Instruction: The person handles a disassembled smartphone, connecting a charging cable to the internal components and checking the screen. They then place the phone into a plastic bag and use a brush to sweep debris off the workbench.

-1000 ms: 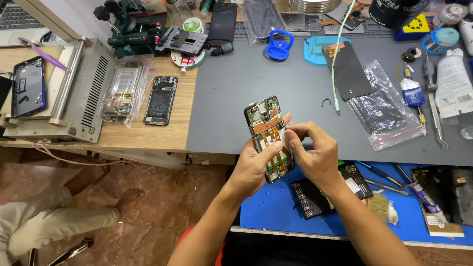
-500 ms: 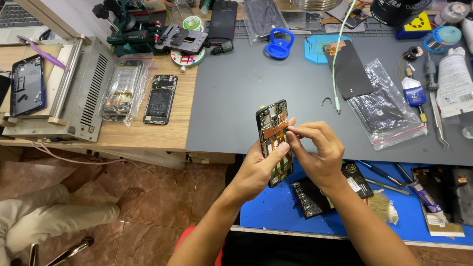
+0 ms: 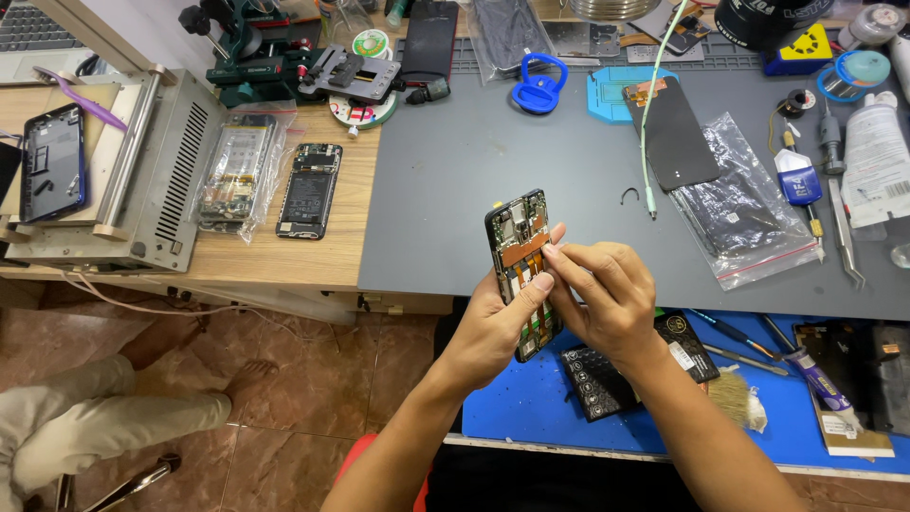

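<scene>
Item: opened phone (image 3: 524, 273), back cover off, board and orange flex cables exposed. Held upright above the front edge of the grey mat (image 3: 455, 190), over the gap between table and lap.

Left hand (image 3: 493, 327): closed around the phone's lower half from behind, thumb across the cables.
Right hand (image 3: 602, 303): fingers pinched together at the phone's middle, on or just above a flex cable; whether anything small is held between them cannot be told.

Surroundings:
- Blue mat (image 3: 531, 408) just below the hands, carrying a dark battery (image 3: 597, 379), a brush (image 3: 744, 408) and thin tools.
- Plastic bag (image 3: 749, 209) with a dark panel, right of the hands, near.
- Green cable (image 3: 649, 114) hanging down onto the grey mat, end near the phone's top.
- Second bare phone (image 3: 308, 190) and a bagged one (image 3: 232, 175) on the wooden table, left, well apart.
- Blue suction cup (image 3: 538, 87) at the back.
- Another person's legs (image 3: 104, 427) on the tiled floor, lower left.

Risks, as judged: a hard pull of the pinch could tear the flex cable or lift its connector; the phone sits over open floor, so a slip of the left hand likely means a drop past the table edge.

Room: the grey mat straight ahead is bare and wide; the right side is crowded with tools, the near blue mat half taken.
</scene>
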